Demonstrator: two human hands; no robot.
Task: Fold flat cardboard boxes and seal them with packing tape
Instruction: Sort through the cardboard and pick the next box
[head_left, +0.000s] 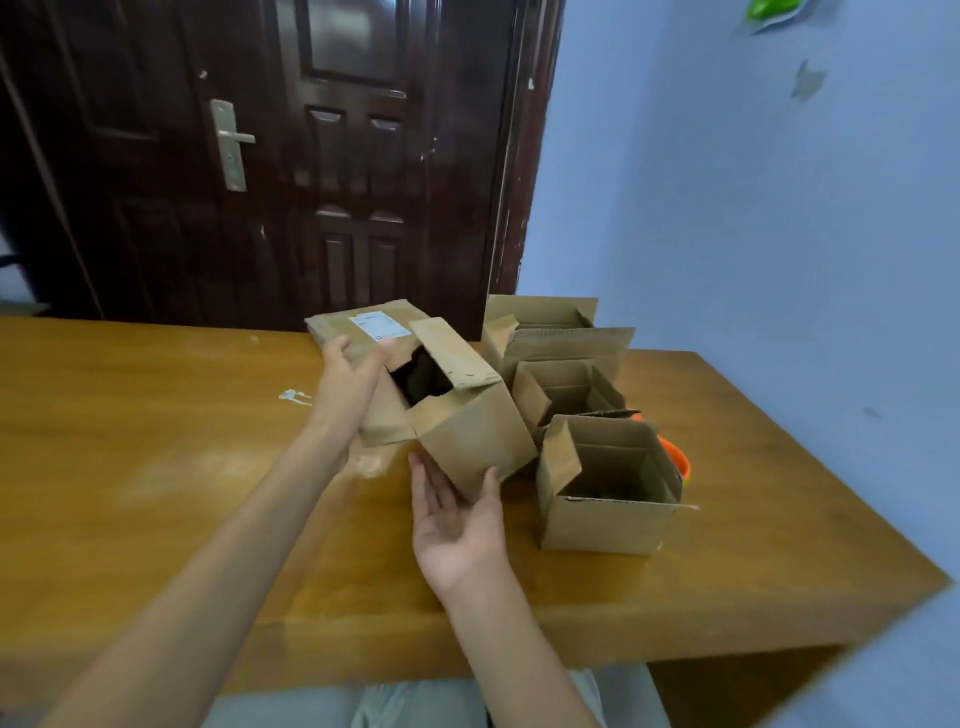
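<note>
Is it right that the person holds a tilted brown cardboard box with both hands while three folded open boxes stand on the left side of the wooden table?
Not quite. The head view shows the three open folded boxes on the right side of the wooden table. The left hand and right hand do hold the tilted brown cardboard box.

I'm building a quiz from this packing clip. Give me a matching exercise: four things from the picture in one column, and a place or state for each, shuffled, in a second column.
Things:
1. tilted box
2. label
3. orange thing
4. nearest upright box

Places or states:
A. partly hidden behind the boxes on the right
B. between the left hand and right hand
C. standing on the table, top flaps open
D. on the flat cardboard at the far edge

Pairs: 1-B, 2-D, 3-A, 4-C
</note>
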